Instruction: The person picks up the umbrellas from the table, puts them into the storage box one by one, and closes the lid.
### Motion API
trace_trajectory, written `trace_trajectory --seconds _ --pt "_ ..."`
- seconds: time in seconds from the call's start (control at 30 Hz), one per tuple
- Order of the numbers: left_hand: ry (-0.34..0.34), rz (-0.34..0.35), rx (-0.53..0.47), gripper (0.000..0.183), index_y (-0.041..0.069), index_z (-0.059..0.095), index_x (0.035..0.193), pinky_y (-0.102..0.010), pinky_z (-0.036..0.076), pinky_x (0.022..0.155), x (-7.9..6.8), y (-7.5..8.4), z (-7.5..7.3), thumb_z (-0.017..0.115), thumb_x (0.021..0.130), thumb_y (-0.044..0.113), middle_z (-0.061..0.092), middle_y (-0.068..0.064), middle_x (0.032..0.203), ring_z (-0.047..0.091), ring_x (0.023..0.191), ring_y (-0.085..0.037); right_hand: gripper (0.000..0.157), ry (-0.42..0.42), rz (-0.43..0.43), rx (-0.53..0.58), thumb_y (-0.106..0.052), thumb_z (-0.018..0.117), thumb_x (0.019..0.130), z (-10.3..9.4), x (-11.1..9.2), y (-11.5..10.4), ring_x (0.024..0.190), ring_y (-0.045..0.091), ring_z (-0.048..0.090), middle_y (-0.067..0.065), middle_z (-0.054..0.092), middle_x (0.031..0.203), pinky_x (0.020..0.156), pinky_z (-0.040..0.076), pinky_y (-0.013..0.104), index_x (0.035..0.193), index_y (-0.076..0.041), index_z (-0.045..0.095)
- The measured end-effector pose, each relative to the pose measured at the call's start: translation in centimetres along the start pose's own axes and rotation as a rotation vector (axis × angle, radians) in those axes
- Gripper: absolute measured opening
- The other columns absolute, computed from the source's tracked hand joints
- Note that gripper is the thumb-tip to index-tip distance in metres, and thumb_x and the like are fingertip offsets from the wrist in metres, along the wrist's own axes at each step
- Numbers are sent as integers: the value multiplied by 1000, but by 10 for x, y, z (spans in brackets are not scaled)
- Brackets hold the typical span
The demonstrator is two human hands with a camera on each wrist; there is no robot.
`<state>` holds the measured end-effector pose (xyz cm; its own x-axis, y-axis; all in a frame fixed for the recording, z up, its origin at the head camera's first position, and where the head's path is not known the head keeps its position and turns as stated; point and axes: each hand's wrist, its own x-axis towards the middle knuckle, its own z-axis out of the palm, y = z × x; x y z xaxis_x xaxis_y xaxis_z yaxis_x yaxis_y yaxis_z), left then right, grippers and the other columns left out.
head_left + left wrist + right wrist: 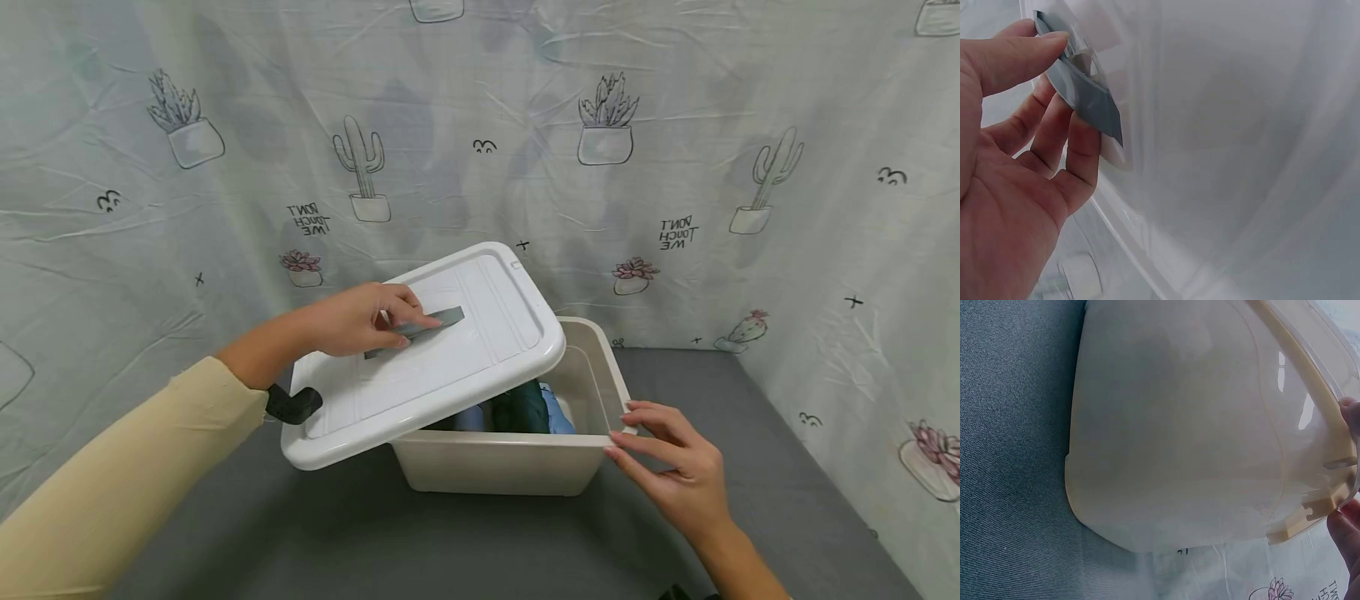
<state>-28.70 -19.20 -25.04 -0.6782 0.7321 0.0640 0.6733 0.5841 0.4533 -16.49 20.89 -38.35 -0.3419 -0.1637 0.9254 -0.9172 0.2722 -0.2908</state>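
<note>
My left hand (367, 321) pinches the grey handle (452, 316) of a white plastic lid (491, 333). In the left wrist view, the thumb lies on one side of this handle (1094, 106) and the fingers on the other. The lid hangs tilted over the left part of a cream plastic storage box (495, 467), hiding some of its inside. My right hand (678, 471) grips the box's front right rim corner. Inside the box show a dark green cloth bundle (521, 408) and a light blue one (555, 411). The right wrist view shows the box's side wall (1172, 437).
The box stands on a grey cloth-covered surface (337, 533). Behind and beside it hangs a pale curtain (480, 192) printed with cacti. A black strap (294, 405) sits at my left wrist, in front of the lid.
</note>
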Motion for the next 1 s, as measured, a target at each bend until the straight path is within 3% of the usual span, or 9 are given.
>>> trace_trajectory --seconds 0.17,0.37,1.0 --pt "-77 -13 21 45 38 61 122 -27 52 78 20 17 0 66 87 11 54 7 115 56 91 -11 22 -3 -2 -5 7 80 64 -1 0 0 108 33 59 23 62 97 97 48 27 85 7 73" --pt "-153 23 22 46 39 60 123 -28 50 78 42 27 5 66 87 11 53 8 115 55 88 -13 22 -7 -3 -19 7 80 64 -1 1 -1 107 33 59 23 62 97 97 48 27 85 6 74" --pt "-249 55 60 45 36 59 125 -25 49 86 85 39 27 66 88 12 56 10 116 56 99 -10 18 14 -65 75 7 79 66 -2 -2 8 104 33 59 24 63 96 96 50 30 82 11 72"
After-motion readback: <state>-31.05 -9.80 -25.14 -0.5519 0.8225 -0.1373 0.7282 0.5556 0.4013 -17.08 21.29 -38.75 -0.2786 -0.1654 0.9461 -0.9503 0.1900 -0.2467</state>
